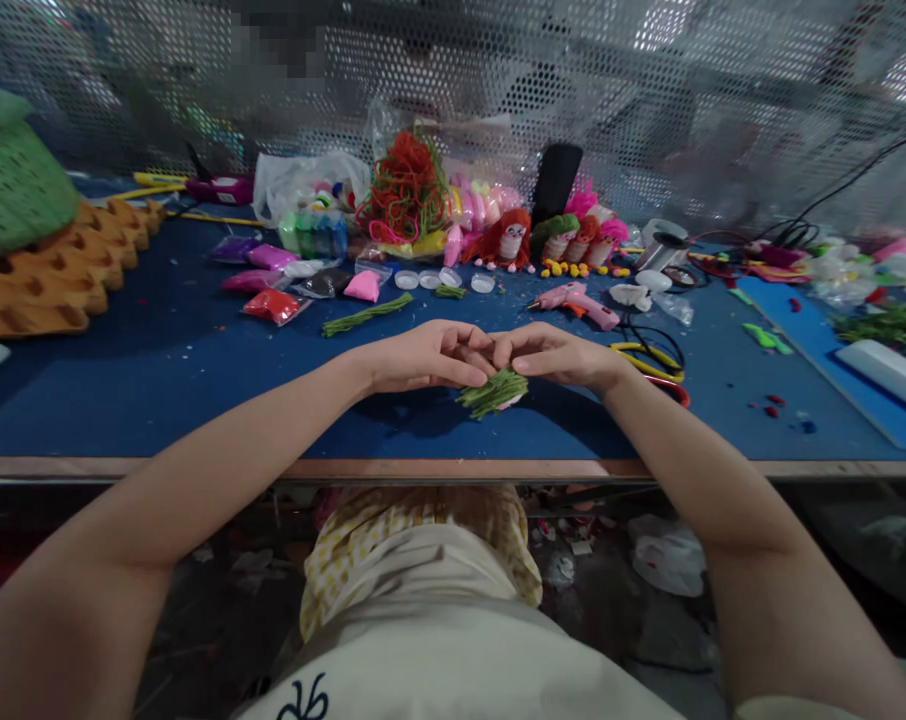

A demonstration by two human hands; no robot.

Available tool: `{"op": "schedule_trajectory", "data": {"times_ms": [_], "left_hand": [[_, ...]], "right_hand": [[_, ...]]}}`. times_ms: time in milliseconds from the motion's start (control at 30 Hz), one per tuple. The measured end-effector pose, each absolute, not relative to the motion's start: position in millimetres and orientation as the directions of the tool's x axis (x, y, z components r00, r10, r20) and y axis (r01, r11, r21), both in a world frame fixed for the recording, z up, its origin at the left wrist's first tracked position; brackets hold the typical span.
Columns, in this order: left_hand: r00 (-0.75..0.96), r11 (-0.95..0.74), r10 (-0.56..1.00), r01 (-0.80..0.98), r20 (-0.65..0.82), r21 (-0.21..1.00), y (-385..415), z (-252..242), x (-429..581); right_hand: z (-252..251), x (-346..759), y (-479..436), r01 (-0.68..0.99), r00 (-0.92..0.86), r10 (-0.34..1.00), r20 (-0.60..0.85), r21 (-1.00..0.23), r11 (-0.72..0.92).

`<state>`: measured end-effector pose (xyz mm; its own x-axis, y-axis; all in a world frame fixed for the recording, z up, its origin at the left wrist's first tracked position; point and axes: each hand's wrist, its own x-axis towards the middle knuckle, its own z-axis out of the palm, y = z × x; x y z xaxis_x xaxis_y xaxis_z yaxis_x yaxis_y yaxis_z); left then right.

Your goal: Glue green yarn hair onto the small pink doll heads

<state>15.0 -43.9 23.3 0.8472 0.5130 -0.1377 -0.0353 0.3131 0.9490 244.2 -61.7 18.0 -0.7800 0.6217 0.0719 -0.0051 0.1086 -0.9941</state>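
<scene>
We count two hands, our left hand [430,355] and right hand [558,355], one green bundle [492,392], one pink glue gun [577,302], one green basket [10,170].

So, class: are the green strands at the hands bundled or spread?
Bundled: green strands form one tight tuft, pinched between left hand and right hand.

Shines bright from above; casts soft shadow on the blue felt tabletop [160,385] under the left hand [423,357] and right hand [558,356]. Glares white through the perforated grey screen [723,100]. Bows at corners, blurs along the top.
</scene>
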Motion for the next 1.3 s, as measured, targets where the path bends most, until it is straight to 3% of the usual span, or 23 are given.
{"op": "schedule_trajectory", "data": {"times_ms": [200, 467, 567, 1100, 1300], "left_hand": [[0.831, 0.281, 0.550, -0.089, -0.084, 0.955, -42, 25, 14], [0.610, 0.161, 0.781, -0.405, 0.135, 0.900, -31, 25, 15], [0.516, 0.097, 0.841, -0.438, 0.162, 0.894, -30, 26, 15], [0.472, -0.232, 0.839, -0.141, 0.271, 0.962, -18, 15, 11], [0.664, -0.342, 0.703, 0.003, 0.254, 0.940, -26, 20, 6]], "right_hand": [[17, 249, -59, -0.027, -0.744, 0.656, 0.126, -0.987, 0.159], [19, 248, -58, -0.013, -0.681, 0.712, 0.172, -0.975, 0.223], [18, 248, -56, -0.007, -0.648, 0.734, 0.203, -0.965, 0.261], [13, 245, -54, 0.027, -0.535, 0.801, 0.269, -0.942, 0.334], [10, 244, -53, -0.013, -0.528, 0.804, 0.273, -0.949, 0.314]]}}
